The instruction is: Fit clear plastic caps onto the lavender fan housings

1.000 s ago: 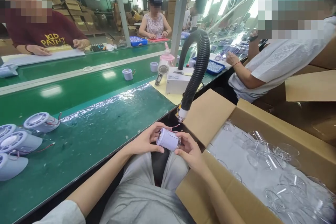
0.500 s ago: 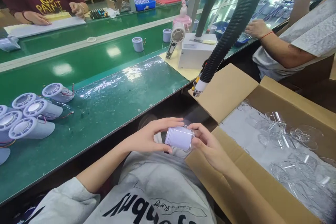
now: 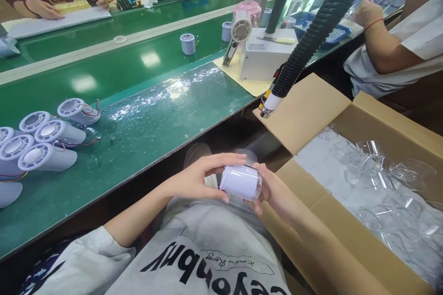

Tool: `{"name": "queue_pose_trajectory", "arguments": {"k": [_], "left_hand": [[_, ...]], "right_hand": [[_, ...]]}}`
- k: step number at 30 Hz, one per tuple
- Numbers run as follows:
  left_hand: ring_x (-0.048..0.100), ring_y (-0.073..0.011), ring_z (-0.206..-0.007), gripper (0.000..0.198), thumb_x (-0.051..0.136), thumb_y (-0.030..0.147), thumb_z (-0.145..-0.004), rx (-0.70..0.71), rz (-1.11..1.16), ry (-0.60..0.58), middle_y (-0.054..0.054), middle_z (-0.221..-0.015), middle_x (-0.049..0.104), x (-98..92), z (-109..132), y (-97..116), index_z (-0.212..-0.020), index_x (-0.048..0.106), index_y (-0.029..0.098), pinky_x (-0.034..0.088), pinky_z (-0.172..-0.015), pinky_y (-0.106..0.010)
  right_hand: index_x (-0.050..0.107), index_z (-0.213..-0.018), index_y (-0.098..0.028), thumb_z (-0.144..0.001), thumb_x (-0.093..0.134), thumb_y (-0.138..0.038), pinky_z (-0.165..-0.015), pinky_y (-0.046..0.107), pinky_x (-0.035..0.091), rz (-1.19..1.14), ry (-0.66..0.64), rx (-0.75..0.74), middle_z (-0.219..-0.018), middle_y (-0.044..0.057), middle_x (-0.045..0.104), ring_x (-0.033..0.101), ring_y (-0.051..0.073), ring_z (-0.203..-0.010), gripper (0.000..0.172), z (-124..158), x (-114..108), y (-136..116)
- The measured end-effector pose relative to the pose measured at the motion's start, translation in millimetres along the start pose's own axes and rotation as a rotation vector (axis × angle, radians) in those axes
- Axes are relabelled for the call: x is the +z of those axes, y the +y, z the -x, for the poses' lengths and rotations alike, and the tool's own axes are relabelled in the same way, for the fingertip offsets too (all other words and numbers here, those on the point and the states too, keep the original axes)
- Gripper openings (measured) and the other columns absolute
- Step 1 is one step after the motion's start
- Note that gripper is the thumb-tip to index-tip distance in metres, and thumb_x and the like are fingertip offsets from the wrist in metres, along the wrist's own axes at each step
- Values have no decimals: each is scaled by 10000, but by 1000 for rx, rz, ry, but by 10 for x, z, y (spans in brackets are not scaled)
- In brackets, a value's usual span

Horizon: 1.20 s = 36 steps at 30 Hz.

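Lavender cylinder (glossy), fingers around it, ribbed hose

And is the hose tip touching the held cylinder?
Apart. The head view shows a clear gap between the hose tip and the cylinder, which is lower in the picture.

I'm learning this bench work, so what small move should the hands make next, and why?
Probably a gentle press with the right hand toward the left hand: the clear cover surrounds much of the lavender cylinder, yet its rim shows past the cylinder's right-hand end, where the right hand grips, while the left hand steadies the other end.
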<state>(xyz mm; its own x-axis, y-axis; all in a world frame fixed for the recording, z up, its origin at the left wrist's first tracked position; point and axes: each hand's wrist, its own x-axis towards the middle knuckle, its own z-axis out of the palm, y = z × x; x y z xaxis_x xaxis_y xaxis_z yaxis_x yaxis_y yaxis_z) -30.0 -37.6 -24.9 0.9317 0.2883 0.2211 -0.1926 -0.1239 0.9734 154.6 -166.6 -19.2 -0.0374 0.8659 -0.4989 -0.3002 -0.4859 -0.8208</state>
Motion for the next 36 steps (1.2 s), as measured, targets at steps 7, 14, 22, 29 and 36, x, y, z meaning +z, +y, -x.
{"name": "queue_pose_trajectory", "arguments": {"k": [7, 14, 22, 29, 36], "left_hand": [[479, -297, -1339, 692, 819, 235, -716, -80, -97, 39, -106, -1452, 507, 46, 45, 47, -1353, 557, 305, 481, -1037, -409], [613, -235, -1111, 635, 794, 287, -745, -293, -14, 130, -102, -1274, 599, 127, 72, 209, -1329, 549, 242, 535, -906, -333], [647, -208, -1022, 684, 794, 285, -752, -315, 99, 96, -89, -1293, 608, 92, 100, 220, -1380, 523, 286, 542, -849, -307], [627, -242, -1155, 706, 744, 214, -804, -344, 288, 38, -99, -1364, 577, 106, 158, 157, -1440, 455, 311, 507, -988, -386], [654, -192, -999, 741, 728, 273, -824, -467, 369, 60, -71, -1184, 655, 158, 242, 7, -1480, 386, 310, 500, -910, -340]], "right_hand": [[594, -703, -158, -769, 424, -874, -316, 176, 364, -115, -145, 189, -493, 29, 593, 460, 82, -303, 739, -6, 10, 41], [603, -1170, -173, -812, 433, -844, -514, 247, 551, 106, -74, -208, -880, 103, 716, 675, 187, -637, 779, 33, -97, 149], [545, -1356, -366, -884, 718, -213, -1040, 460, 482, 517, -51, -744, -1423, 42, 536, 544, 289, -1260, 526, 109, -147, 127], [666, -1231, -355, -816, 789, -414, -835, 354, 586, 69, -60, -399, -1161, 35, 705, 689, 240, -975, 437, 114, -74, 164], [684, -1219, -271, -719, 848, -484, -734, 367, 587, 43, -36, -296, -1008, 62, 732, 688, 244, -824, 567, 74, -51, 234]]}}
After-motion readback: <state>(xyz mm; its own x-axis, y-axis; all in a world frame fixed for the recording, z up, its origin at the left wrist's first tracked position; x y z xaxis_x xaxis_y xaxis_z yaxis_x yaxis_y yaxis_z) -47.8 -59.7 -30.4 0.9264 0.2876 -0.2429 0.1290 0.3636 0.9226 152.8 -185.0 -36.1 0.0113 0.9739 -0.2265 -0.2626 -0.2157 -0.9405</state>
